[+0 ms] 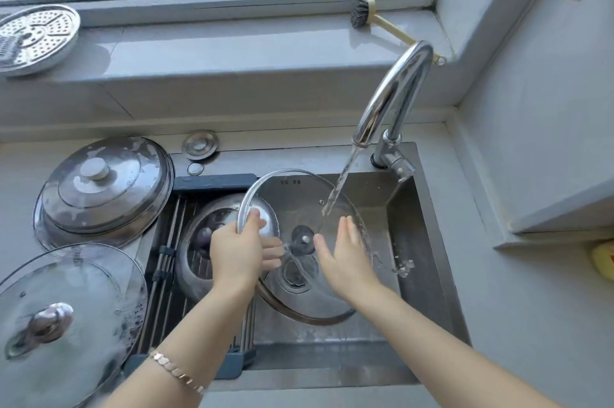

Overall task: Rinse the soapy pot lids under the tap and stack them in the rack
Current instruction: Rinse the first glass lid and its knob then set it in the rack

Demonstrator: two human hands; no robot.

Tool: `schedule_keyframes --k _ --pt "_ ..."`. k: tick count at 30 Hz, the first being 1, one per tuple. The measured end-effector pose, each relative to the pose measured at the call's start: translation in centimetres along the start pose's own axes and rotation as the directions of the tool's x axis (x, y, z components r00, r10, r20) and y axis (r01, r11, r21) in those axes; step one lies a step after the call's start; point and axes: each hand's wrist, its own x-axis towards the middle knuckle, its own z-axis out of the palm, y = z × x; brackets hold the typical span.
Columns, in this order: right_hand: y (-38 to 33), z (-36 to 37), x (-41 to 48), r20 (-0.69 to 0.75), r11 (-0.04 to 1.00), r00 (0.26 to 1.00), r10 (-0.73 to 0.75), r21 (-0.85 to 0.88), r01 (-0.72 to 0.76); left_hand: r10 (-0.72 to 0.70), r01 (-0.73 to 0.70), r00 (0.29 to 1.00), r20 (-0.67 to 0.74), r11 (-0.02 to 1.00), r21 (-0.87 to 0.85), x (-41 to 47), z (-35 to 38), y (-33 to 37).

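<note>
Nearest, a foam-smeared glass lid with a steel knob [66, 318] sits on the bench. Over the steel sink [422, 241], the left hand [237, 249] curls its fingers round the rim of a clear round glass lid [309, 294], held tilted. The right hand [345, 261] lies flat-fingered against its face (gripping nothing). Recommend rotating the rim through the stream from the chrome tap [392, 98] until the suds clear.

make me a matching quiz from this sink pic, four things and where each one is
Things:
1 held glass lid
2 steamer plate
3 dish brush
4 soapy steel lid

Places:
a windowsill, left end
b counter left of the sink
c under the running tap
d windowsill, right end

Pairs: 1-c, 2-a, 3-d, 4-b
</note>
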Motion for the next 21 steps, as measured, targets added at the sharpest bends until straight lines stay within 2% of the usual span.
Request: schedule_keyframes --k 2,4,5,7,8,10,12,13,15,17,18,19,21 --pt "-0.8 0.2 1.4 -0.122 0.991 0.991 0.058 -0.116 -0.072 -0.064 0.068 0.996 0.067 0.995 -0.066 -1.2 0.9 -0.9" --pt "-2.1 0.5 2.1 -0.188 0.979 0.982 -0.031 -0.205 -0.008 -0.105 0.118 0.988 0.116 0.987 -0.106 -2.5 2.0 -1.4" --pt "-2.9 0.7 2.1 -0.175 0.969 0.979 -0.109 -0.237 0.065 -0.114 0.127 0.988 0.108 0.984 -0.122 -2.9 2.5 -1.6" --pt "-3.8 0.9 1.6 -0.072 0.918 0.947 -0.313 -0.279 0.282 -0.091 0.094 0.995 0.039 0.992 -0.085 -2.8 2.9 -1.8" --pt "-3.7 0.8 1.1 0.010 0.860 0.901 -0.433 -0.294 0.417 -0.069 0.069 0.998 0.010 0.996 -0.062 -2.4 2.8 -1.8" --pt "-2.9 0.1 0.0 0.193 0.695 0.752 -0.630 -0.291 0.657 -0.053 0.053 0.999 -0.007 0.996 -0.069 -1.6 2.3 -1.7" --pt "-1.7 -0.8 -0.3 0.308 0.582 0.642 -0.702 -0.270 0.767 -0.069 0.070 0.997 0.016 0.990 -0.125 -1.3 1.8 -1.6" --pt "-1.4 -1.2 0.0 0.323 0.553 0.624 -0.712 -0.289 0.781 -0.082 0.087 0.996 0.038 0.985 -0.150 -1.3 1.8 -1.5" --pt "-1.5 -1.8 1.2 0.246 0.573 0.668 -0.703 -0.360 0.736 -0.119 0.133 0.989 0.090 0.974 -0.183 -1.6 2.2 -1.2" --pt "-2.1 -2.1 2.2 0.102 0.690 0.770 -0.630 -0.381 0.616 -0.139 0.158 0.984 0.113 0.970 -0.185 -1.9 2.5 -0.9" --pt "-2.4 -1.9 2.2 0.081 0.710 0.787 -0.611 -0.382 0.591 -0.138 0.157 0.985 0.107 0.970 -0.185 -1.9 2.6 -0.8" --pt "-2.7 -1.7 1.7 0.104 0.695 0.773 -0.626 -0.375 0.614 -0.123 0.138 0.988 0.094 0.975 -0.174 -1.9 2.5 -0.7" --pt "-2.8 -1.0 0.5 0.224 0.601 0.683 -0.696 -0.339 0.724 -0.094 0.102 0.993 0.066 0.986 -0.132 -1.7 2.1 -0.7"
